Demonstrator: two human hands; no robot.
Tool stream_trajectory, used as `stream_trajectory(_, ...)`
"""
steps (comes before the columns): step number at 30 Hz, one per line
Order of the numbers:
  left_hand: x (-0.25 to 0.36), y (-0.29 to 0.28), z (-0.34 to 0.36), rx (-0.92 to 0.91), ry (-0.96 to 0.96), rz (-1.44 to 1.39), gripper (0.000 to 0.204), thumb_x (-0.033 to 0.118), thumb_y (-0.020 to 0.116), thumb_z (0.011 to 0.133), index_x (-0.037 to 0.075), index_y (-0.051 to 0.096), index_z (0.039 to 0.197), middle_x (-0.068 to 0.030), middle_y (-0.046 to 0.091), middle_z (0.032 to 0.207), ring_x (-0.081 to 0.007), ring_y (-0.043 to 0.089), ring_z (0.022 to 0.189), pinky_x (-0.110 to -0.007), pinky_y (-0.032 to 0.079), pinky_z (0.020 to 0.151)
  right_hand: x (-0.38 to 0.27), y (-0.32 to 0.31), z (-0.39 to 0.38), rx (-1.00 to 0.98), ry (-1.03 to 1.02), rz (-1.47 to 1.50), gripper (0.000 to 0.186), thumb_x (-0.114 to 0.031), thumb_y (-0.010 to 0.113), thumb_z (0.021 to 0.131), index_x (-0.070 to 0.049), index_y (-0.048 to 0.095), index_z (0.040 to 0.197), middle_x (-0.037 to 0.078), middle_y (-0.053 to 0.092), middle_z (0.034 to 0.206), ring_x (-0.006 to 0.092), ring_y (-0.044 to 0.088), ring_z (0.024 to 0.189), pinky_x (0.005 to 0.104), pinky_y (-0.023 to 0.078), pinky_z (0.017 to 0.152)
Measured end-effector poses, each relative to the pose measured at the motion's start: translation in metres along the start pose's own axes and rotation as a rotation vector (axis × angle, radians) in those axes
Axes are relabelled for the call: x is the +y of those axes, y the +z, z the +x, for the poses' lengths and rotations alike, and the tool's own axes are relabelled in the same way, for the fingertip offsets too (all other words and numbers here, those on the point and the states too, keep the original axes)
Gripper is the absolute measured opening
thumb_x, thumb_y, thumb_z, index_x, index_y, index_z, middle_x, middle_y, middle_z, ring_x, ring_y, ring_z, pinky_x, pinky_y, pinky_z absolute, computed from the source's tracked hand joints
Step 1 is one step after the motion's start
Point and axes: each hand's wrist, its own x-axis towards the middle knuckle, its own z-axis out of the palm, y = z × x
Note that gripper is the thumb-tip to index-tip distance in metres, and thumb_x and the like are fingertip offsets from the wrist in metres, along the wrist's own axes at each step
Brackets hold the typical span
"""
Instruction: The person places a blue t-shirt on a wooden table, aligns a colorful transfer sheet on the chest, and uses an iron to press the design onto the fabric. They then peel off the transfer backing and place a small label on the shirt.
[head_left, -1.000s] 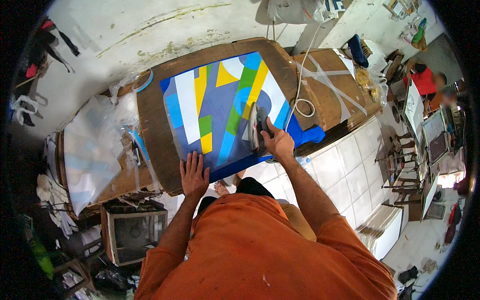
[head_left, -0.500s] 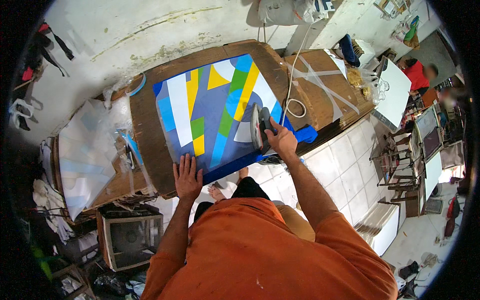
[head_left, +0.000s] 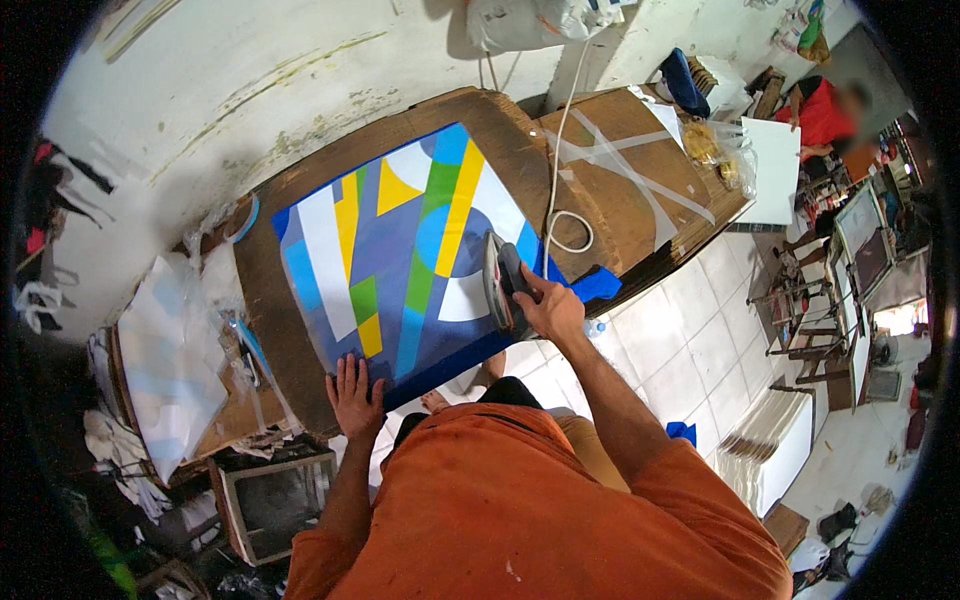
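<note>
A clothes iron point(head_left: 507, 283), dark with a pale soleplate, is gripped by my right hand point(head_left: 553, 309) and tipped up on its side at the right part of a patterned sheet point(head_left: 389, 286). White, yellow, green and blue shapes cover this grey-blue sheet, which lies over blue fabric point(head_left: 459, 357) on a brown board. At the sheet's near left corner, my left hand point(head_left: 354, 398) rests flat with fingers spread. Whether the soleplate touches the sheet I cannot tell. From the iron's area a white cord point(head_left: 553, 185) loops over the board and rises toward the wall.
The brown tabletop point(head_left: 275, 330) adjoins another board point(head_left: 630, 170) crossed with clear tape. Plastic sheeting point(head_left: 172, 350) drapes over the left end. A wooden-framed screen point(head_left: 278, 505) stands low on the left. Another person in red point(head_left: 828, 115) is at the far right.
The view has shifted, so the table sits a little lower and further left. My right hand still grips the iron, which is tilted on its side. My left hand stays at the sheet's near left corner.
</note>
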Motion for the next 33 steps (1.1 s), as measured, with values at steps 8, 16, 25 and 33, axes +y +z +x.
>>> stream_trajectory(8,0.001,-0.014,0.006,-0.066,-0.038,-0.095,0.060,0.031,0.075,0.097,0.012,0.055,0.150,-0.0092,0.045,0.164,-0.0317,0.034,0.156,-0.061,0.018,0.127,-0.004,-0.004,0.071,-0.011,-0.020,0.119,0.068,-0.045,0.081,0.084,-0.035,0.060,0.148,0.011,0.077,0.092,0.0309,0.076,0.088,0.0430,0.059,0.083)
stream_trajectory(16,0.008,-0.022,0.012,-0.162,-0.158,0.015,0.072,0.023,0.087,0.082,0.016,0.057,0.147,-0.0091,0.046,0.163,-0.0320,0.037,0.155,-0.064,0.021,0.124,-0.020,-0.005,0.131,-0.096,-0.063,0.334,0.071,-0.050,0.078,0.084,-0.030,0.060,0.149,0.013,0.078,0.097,0.0339,0.076,0.093,0.0444,0.059,0.082)
stream_trajectory(25,0.014,-0.039,0.028,-0.381,-0.295,-0.096,0.093,0.032,0.097,0.069,0.009,0.054,0.148,-0.0166,0.043,0.165,-0.0366,0.034,0.156,-0.062,0.025,0.123,-0.073,0.032,0.238,-0.041,-0.011,0.482,0.066,-0.055,0.075,0.086,-0.031,0.062,0.146,0.014,0.078,0.113,0.0370,0.074,0.103,0.0459,0.059,0.088)
stream_trajectory(33,0.012,-0.043,0.036,-0.471,-0.308,-0.133,0.095,0.032,0.094,0.074,0.008,0.048,0.153,-0.0198,0.036,0.167,-0.0400,0.030,0.156,-0.056,0.031,0.123,-0.077,0.047,0.236,0.126,-0.060,0.444,0.059,-0.050,0.074,0.089,-0.026,0.066,0.143,0.016,0.078,0.101,0.0329,0.076,0.095,0.0442,0.060,0.081)
